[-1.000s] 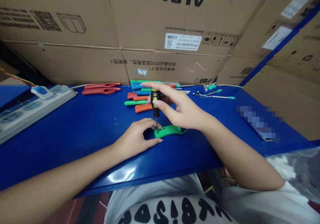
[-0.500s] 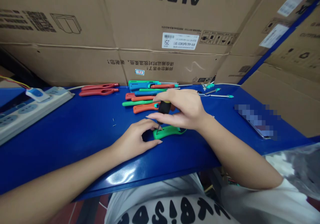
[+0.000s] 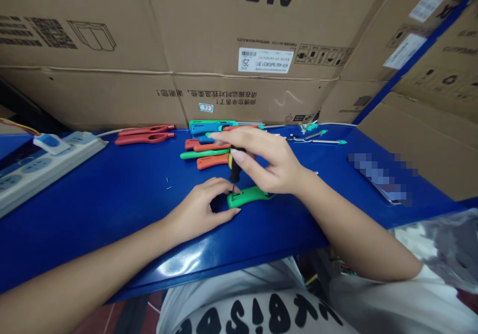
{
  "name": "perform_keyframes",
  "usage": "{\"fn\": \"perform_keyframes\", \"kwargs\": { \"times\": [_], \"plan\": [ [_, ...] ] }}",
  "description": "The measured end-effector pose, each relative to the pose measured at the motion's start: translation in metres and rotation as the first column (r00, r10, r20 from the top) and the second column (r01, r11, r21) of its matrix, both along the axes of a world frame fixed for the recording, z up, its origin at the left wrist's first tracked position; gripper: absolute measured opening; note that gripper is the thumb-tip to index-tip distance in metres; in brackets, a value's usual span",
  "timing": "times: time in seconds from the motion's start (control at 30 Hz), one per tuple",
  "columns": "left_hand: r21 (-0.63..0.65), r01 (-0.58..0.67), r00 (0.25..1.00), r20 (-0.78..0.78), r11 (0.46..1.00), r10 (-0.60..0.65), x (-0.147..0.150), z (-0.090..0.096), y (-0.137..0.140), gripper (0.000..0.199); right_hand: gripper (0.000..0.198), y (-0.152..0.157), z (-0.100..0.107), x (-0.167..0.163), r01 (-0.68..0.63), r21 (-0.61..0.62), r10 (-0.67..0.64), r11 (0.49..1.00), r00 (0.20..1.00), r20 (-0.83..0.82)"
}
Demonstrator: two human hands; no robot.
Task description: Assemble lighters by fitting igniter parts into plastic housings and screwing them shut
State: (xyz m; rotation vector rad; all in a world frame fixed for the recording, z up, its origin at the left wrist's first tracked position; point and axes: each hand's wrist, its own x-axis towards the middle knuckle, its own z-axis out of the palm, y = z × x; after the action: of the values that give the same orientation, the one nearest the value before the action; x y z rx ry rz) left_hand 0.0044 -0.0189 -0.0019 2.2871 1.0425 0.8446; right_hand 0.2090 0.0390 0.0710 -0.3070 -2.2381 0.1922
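My left hand (image 3: 209, 202) pinches the left end of a green lighter casing (image 3: 248, 197), which lies flat on the blue table. My right hand (image 3: 271, 157) is above the casing, its thumb and fingers around the black and yellow handle of a screwdriver (image 3: 235, 172). The screwdriver stands nearly upright, its shaft down on the casing's left end; the tip's exact seat is too small to make out. Part of the handle is hidden by the right fingers. Behind the hands lie several lighter casings, among them an orange one (image 3: 212, 162) and a blue one (image 3: 207, 129).
Two red casings (image 3: 145, 138) lie at the back left. A white power strip (image 3: 52, 160) is at the far left. Two tiny metal pieces (image 3: 169, 188) rest left of my hands. Metal lighter rods (image 3: 328, 142) and a phone-like blurred object (image 3: 379, 179) are on the right. Cardboard boxes (image 3: 209, 85) wall the back.
My right fingers have shifted on the screwdriver handle, the index finger stretching further out to the left. The screwdriver stands a little more upright. My left hand and the green casing stay in place.
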Motion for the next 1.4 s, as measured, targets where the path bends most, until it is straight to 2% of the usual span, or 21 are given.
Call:
{"fn": "perform_keyframes", "kwargs": {
  "times": [0.07,0.1,0.13,0.23,0.3,0.37,0.43,0.47,0.5,0.57,0.63,0.7,0.8,0.87,0.97,1.0,1.07,1.17,1.23,1.33,1.4],
  "plan": [
    [-0.011,0.007,1.000,-0.010,1.000,-0.007,0.000,0.000,0.000,0.019,0.036,-0.002,0.002,0.000,-0.094,-0.172,0.102,0.980,0.994,0.036],
    [-0.013,0.008,1.000,-0.010,1.000,-0.009,0.000,0.000,0.000,0.020,0.035,-0.002,0.003,0.000,-0.117,-0.198,0.127,0.973,0.991,0.039],
    [-0.010,0.008,1.000,-0.007,1.000,-0.008,0.000,-0.001,0.000,0.020,0.033,-0.002,0.003,0.000,-0.112,-0.172,0.118,0.979,0.993,0.028],
    [0.011,0.000,1.000,0.008,1.000,0.000,-0.001,-0.003,0.001,0.023,0.032,-0.001,0.001,0.000,0.038,0.053,-0.037,0.998,0.999,-0.021],
    [0.023,-0.001,1.000,0.009,1.000,0.001,-0.001,-0.003,0.001,0.022,0.033,-0.003,0.002,-0.001,0.102,0.083,-0.101,0.991,0.995,-0.015],
    [0.021,0.007,1.000,0.002,1.000,-0.007,-0.001,-0.002,0.000,0.021,0.037,-0.007,0.004,-0.002,0.060,-0.062,-0.058,0.996,0.998,0.034],
    [0.009,0.018,1.000,-0.005,1.000,-0.018,0.000,-0.001,0.000,0.021,0.043,-0.009,0.006,-0.003,-0.005,-0.238,0.024,0.971,0.996,0.081],
    [0.004,0.021,1.000,-0.005,1.000,-0.021,0.000,-0.001,0.000,0.022,0.042,-0.010,0.006,-0.003,-0.017,-0.269,0.043,0.963,0.995,0.091],
    [0.002,0.021,1.000,-0.003,1.000,-0.021,0.000,-0.001,0.000,0.022,0.040,-0.009,0.005,-0.003,-0.002,-0.248,0.025,0.969,0.996,0.090],
    [0.009,0.018,1.000,0.011,1.000,-0.018,0.000,-0.002,0.000,0.024,0.039,-0.009,0.002,-0.003,0.094,-0.089,-0.089,0.992,0.994,0.058],
    [0.025,0.016,1.000,0.025,1.000,-0.016,0.000,-0.002,0.000,0.024,0.042,-0.010,0.000,-0.003,0.189,0.056,-0.190,0.980,0.981,0.028],
    [0.028,0.016,1.000,0.018,0.999,-0.016,0.000,-0.002,0.000,0.023,0.039,-0.013,0.001,-0.005,0.178,0.008,-0.178,0.984,0.982,0.058],
    [0.016,0.013,1.000,-0.004,1.000,-0.013,0.000,-0.002,0.000,0.021,0.041,-0.016,0.008,-0.004,0.016,-0.195,0.008,0.981,0.992,0.124],
    [0.023,0.003,1.000,0.003,1.000,-0.003,0.000,-0.003,0.000,0.022,0.035,-0.016,0.011,-0.002,-0.028,-0.150,0.048,0.988,0.990,0.131],
    [0.043,-0.009,1.000,0.009,0.999,0.008,0.001,-0.004,0.001,0.025,0.038,-0.014,0.009,0.001,0.109,0.083,-0.114,0.991,0.991,0.070],
    [0.044,-0.007,1.000,0.007,0.999,0.007,0.001,-0.004,0.001,0.026,0.040,-0.014,0.008,0.001,0.149,0.115,-0.156,0.982,0.986,0.055],
    [0.036,-0.001,1.000,0.001,0.999,0.001,0.001,-0.003,0.001,0.024,0.039,-0.016,0.007,0.000,0.142,0.041,-0.145,0.989,0.987,0.073],
    [0.008,0.014,1.000,-0.003,1.000,-0.014,0.001,-0.003,0.000,0.023,0.041,-0.017,0.006,-0.003,0.028,-0.193,-0.011,0.981,0.996,0.091],
    [0.000,0.013,1.000,-0.002,1.000,-0.013,0.001,-0.003,0.000,0.025,0.034,-0.016,0.005,-0.004,0.041,-0.152,-0.034,0.988,0.998,0.050],
    [0.005,0.007,1.000,0.002,1.000,-0.007,0.000,-0.002,0.000,0.026,0.030,-0.013,0.004,-0.003,0.174,0.047,-0.175,0.984,0.985,0.007],
    [0.002,0.010,1.000,-0.004,1.000,-0.010,0.000,-0.001,0.000,0.024,0.036,-0.013,0.005,-0.001,0.150,0.009,-0.150,0.989,0.987,0.062]
  ]
}}
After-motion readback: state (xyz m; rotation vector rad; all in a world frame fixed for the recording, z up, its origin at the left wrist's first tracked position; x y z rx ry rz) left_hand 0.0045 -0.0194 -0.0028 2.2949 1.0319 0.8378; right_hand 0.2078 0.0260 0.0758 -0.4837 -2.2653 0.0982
